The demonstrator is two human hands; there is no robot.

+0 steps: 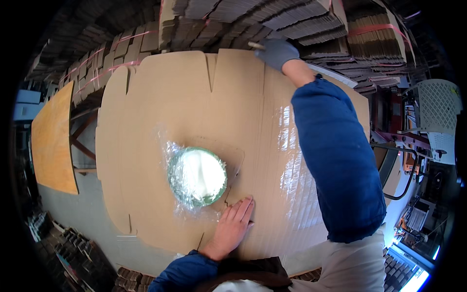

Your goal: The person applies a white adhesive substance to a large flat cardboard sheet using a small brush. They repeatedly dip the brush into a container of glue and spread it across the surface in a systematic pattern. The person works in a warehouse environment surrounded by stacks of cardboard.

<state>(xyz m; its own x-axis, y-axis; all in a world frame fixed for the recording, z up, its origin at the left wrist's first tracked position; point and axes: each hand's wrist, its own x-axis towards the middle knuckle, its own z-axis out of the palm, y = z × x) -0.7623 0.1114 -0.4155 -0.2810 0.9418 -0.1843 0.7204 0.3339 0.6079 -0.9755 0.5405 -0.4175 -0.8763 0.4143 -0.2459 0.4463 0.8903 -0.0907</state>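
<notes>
Now listed, as I see it from where I stand:

Cardboard (160, 97): one large flat sheet, slotted at its far edge, across the middle of the frame; glossy patches right of centre.

Left hand (233, 226): bare, lower centre, laid on the cardboard; fingers nearly straight and close together, gripping nothing that I can make out.

Right hand (278, 52): grey-gloved, upper centre-right, at the cardboard's far edge; fingers curled round a pale stick (256, 45), one end poking out to the left. Its other end is hidden; whether it touches the stacks (306, 24) behind, I cannot tell.

Bowl (210, 198): green-rimmed, just left of centre, on the cardboard, near the left hand's fingertips; white matter (199, 170) inside, clear film (172, 151) about its left side.

Surroundings: strapped stacks along the top; wooden board (53, 141) at left; pale perforated panel (438, 107) at upper right.

Step in hand, by my judgement: a far reach with the stick, the left hand steadying the sheet. Whether the stick is being fetched, set down or used, I cannot say.

Next move, as I judge it: calls for a firm hold on the stick, the sleeve (335, 160) kept off the sheet, and the bowl left unjostled.
</notes>
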